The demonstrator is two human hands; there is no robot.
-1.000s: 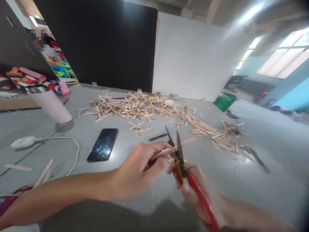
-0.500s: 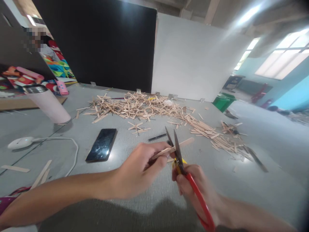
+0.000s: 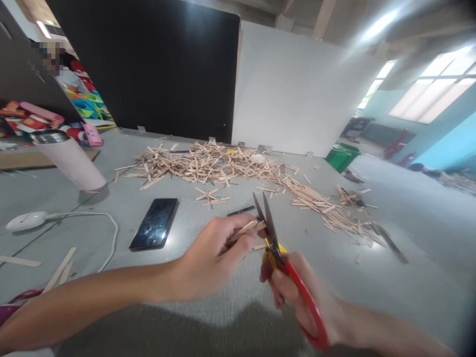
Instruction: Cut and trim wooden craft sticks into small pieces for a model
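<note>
My left hand is closed around wooden craft sticks, pinched between thumb and fingers with short ends poking out toward the blades. In my right hand is a pair of scissors with red handles and dark metal blades. The blades point away from me, slightly apart, just right of the stick ends. Something yellow shows by the scissors' pivot; I cannot tell what it is. Beyond my left fingers lies a dark pen-like rod, partly covered by the hand.
A heap of craft sticks spreads across the grey table, trailing right. Left stand a phone, a white cable device and a pale pink tumbler. Black and white panels rise behind. A green bin is beyond.
The long stick piece that stuck out past the blades on the right is gone from there. The scissor blades have come slightly closer together. The view has shifted a little.
</note>
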